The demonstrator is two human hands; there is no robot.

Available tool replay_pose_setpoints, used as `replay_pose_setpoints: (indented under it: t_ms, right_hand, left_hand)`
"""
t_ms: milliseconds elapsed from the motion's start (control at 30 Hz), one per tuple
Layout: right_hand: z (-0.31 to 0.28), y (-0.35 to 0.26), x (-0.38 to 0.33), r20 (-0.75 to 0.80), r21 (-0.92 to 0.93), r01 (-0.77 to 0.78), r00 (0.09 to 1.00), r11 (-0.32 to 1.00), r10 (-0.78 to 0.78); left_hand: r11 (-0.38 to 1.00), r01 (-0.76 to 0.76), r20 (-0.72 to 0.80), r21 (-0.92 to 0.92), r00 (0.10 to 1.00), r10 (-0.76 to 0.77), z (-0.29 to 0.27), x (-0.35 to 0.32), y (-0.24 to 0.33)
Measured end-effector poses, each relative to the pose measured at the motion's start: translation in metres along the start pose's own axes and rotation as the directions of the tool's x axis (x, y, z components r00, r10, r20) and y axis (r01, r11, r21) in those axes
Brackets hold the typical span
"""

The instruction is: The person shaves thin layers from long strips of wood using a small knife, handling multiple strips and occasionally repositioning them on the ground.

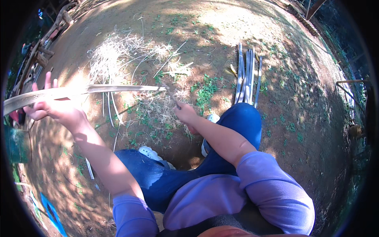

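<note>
A long, pale strip (118, 88), which looks like split bamboo or cane, stretches sideways in front of me from the far left to the middle. My left hand (65, 112) holds it near its left part, with some fingers spread and pointing up past it. Closed around the grip of a knife (171, 94) is my right hand (185, 113). The thin dark blade meets or crosses the strip's right end; whether it cuts in cannot be made out. Narrow slivers (114, 104) hang below the strip.
Pale shavings (114, 55) lie heaped on the dirt ground ahead, with more shavings (162, 110) under the strip. Several long strips (246, 75) lie beyond my right knee (241, 122). Logs (43, 55) stand at the far left, above a green container (17, 144).
</note>
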State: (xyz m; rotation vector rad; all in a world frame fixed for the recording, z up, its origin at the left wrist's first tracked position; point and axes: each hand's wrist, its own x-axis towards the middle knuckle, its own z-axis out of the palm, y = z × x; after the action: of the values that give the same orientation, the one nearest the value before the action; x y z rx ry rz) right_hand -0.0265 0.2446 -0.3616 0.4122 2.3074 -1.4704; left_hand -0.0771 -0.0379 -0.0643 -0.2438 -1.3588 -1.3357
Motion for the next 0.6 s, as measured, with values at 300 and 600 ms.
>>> replay_pose_setpoints:
  t_ms: [300,600]
  right_hand:
    - [0.013,-0.026,-0.016,0.181,0.008,-0.046,0.982,0.999,0.044]
    - [0.015,-0.055,-0.028,0.115,0.284,-0.004,0.993,0.959,-0.029]
  left_hand:
    - [0.589,0.806,0.261,-0.050,0.580,-0.771,-0.071,-0.075,-0.112]
    - [0.800,0.583,0.378,0.141,0.716,-0.587,-0.050,-0.072,-0.110]
